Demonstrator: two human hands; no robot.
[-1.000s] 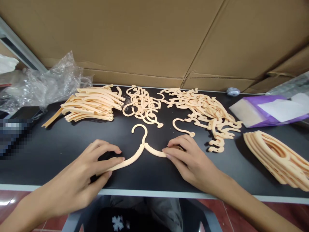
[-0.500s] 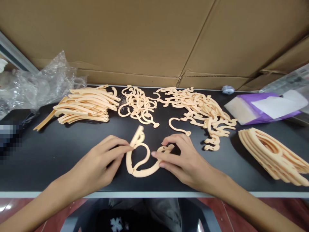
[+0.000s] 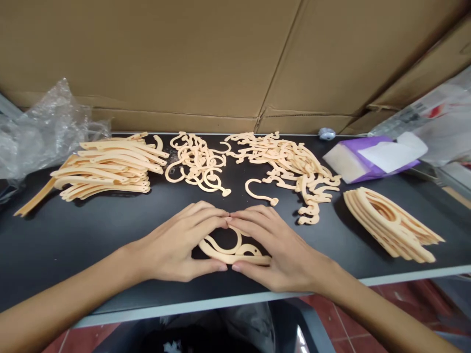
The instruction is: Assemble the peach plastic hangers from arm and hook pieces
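Observation:
Between both hands, on the black tabletop near its front edge, is a beige plastic folding hanger [image 3: 226,256] with its curved hook lying inside the arms. My left hand [image 3: 182,240] is closed around the hanger's left side, thumb along the near edge. My right hand [image 3: 274,245] grips the right side in the same way. The fingertips of the two hands meet above the hook, and both ends of the hanger are partly covered by fingers. Just beyond the hands lies a single loose hook [image 3: 259,196].
Long curved arms [image 3: 114,164] are stacked at left, hooks [image 3: 198,162] heaped in the middle, short notched pieces [image 3: 294,164] piled to their right. Folded hangers [image 3: 390,220] form a row at far right, near a purple tissue pack [image 3: 371,157]. Bubble wrap [image 3: 47,130] and cardboard [image 3: 165,59] border the table.
My hands have come together around the hanger, from being apart at its two ends. Its arms now lie lower and closer round the hook. The whole view has shifted slightly.

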